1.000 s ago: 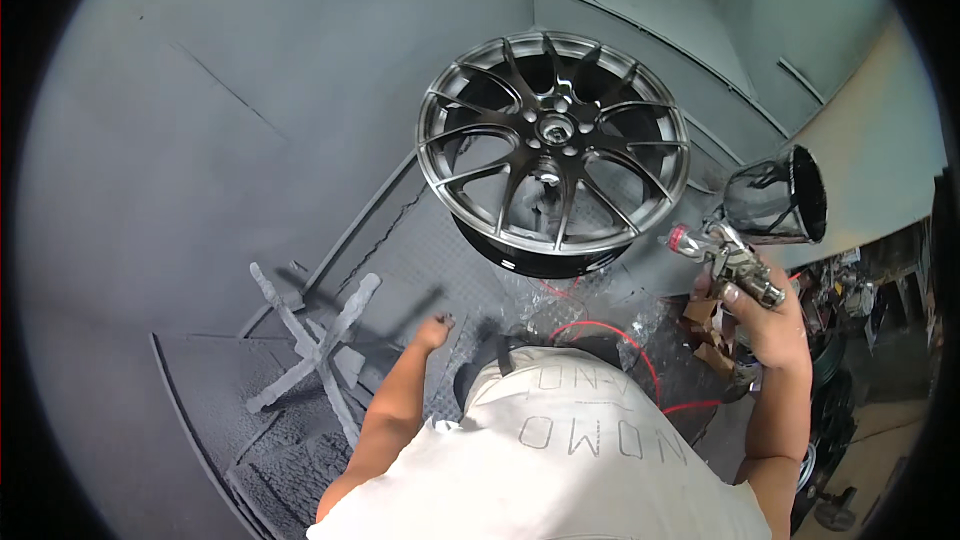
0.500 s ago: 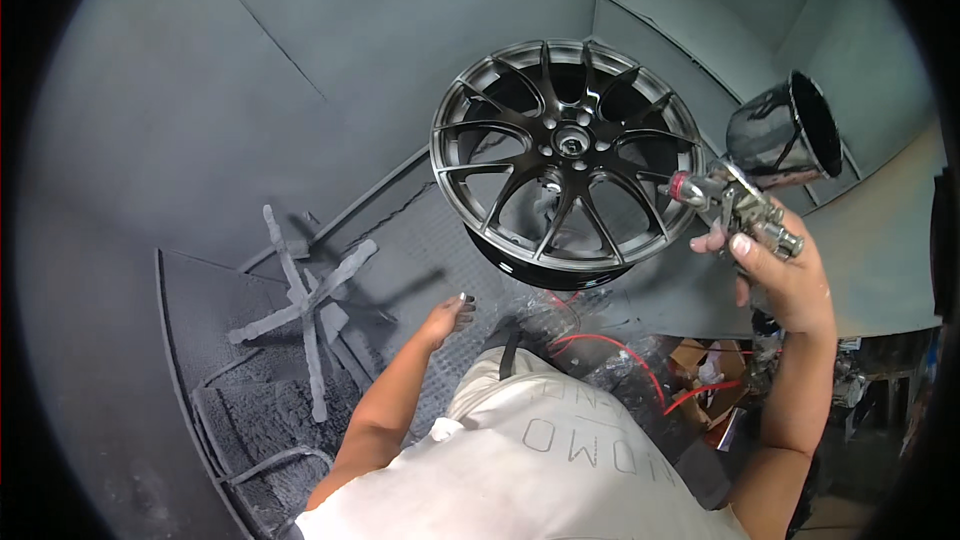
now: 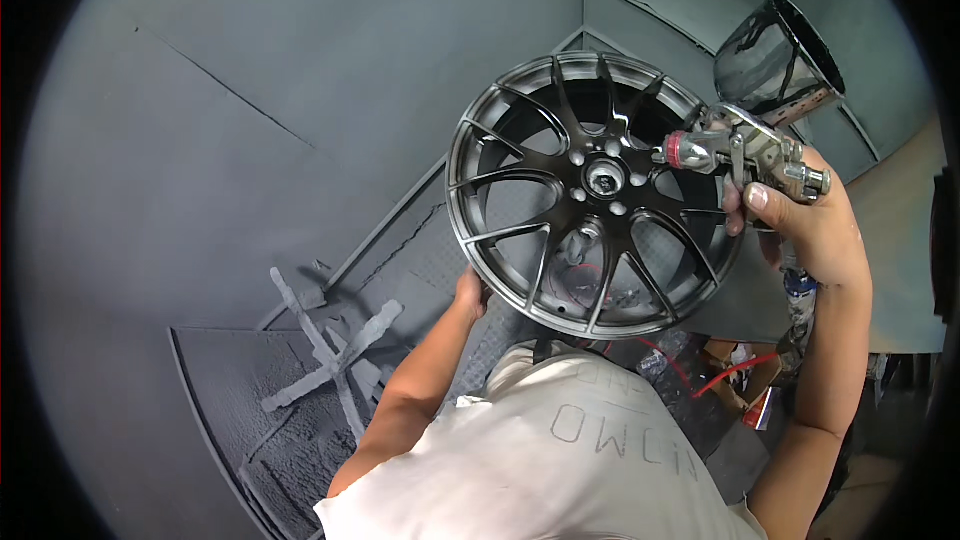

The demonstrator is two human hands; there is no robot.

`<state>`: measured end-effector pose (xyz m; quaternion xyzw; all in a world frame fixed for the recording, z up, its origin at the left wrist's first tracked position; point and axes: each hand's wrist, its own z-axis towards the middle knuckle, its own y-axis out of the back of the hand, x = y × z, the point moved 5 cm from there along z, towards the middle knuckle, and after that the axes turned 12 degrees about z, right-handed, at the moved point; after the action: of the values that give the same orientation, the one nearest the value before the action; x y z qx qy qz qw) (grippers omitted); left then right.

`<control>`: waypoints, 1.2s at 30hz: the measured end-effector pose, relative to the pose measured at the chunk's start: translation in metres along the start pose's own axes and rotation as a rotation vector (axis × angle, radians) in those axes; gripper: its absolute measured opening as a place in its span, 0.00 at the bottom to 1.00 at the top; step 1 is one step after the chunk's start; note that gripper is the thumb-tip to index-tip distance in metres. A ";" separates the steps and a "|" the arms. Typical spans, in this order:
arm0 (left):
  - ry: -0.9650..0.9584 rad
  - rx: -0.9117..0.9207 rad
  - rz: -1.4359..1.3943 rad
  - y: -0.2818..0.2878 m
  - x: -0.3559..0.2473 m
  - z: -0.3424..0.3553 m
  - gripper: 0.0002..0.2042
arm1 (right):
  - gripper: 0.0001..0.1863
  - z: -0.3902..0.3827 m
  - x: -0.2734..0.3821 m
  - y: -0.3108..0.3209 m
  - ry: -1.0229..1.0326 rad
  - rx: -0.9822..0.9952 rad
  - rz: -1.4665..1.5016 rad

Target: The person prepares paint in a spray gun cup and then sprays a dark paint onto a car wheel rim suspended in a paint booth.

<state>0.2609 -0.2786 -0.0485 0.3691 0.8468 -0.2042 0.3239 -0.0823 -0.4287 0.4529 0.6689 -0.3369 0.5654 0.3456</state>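
A multi-spoke wheel rim [image 3: 605, 178], dark grey and black with a bright metal outer lip, is raised in front of me, its face turned up. My right hand [image 3: 815, 240] grips a metal spray gun [image 3: 745, 152] over the rim's right side. The gun's red-ringed nozzle points left across the spokes. On top of it a shiny paint cup [image 3: 775, 60], streaked with dark paint, tilts to the right. My left hand [image 3: 472, 294] is at the rim's lower left edge and seems to touch it. Its fingers are mostly hidden there.
A grey-coated cross-shaped stand [image 3: 335, 365] is at the lower left. A red hose [image 3: 735, 372] runs by a cardboard box [image 3: 768, 374] at the lower right. Grey booth walls [image 3: 300, 70] rise behind the wheel.
My left hand has moved up and right to the rim's edge. The spray gun is now further over the wheel, its nozzle closer to the hub. The view has shifted somewhat.
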 end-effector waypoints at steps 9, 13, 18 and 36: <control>0.051 -0.054 0.025 0.002 -0.026 -0.002 0.18 | 0.17 0.045 -0.001 0.007 0.093 -0.083 -0.083; 0.041 -0.021 -0.017 0.002 -0.025 -0.002 0.20 | 0.21 0.044 0.003 0.007 0.034 -0.054 -0.109; 0.018 0.017 -0.046 0.010 -0.014 0.006 0.20 | 0.17 0.038 0.005 -0.007 0.043 0.063 -0.008; 0.036 0.035 -0.023 0.004 -0.004 -0.006 0.16 | 0.13 0.045 0.012 -0.016 0.079 -0.041 -0.108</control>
<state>0.2637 -0.2744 -0.0423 0.3686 0.8529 -0.2162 0.2998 -0.0439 -0.4592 0.4584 0.6560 -0.2977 0.5649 0.4023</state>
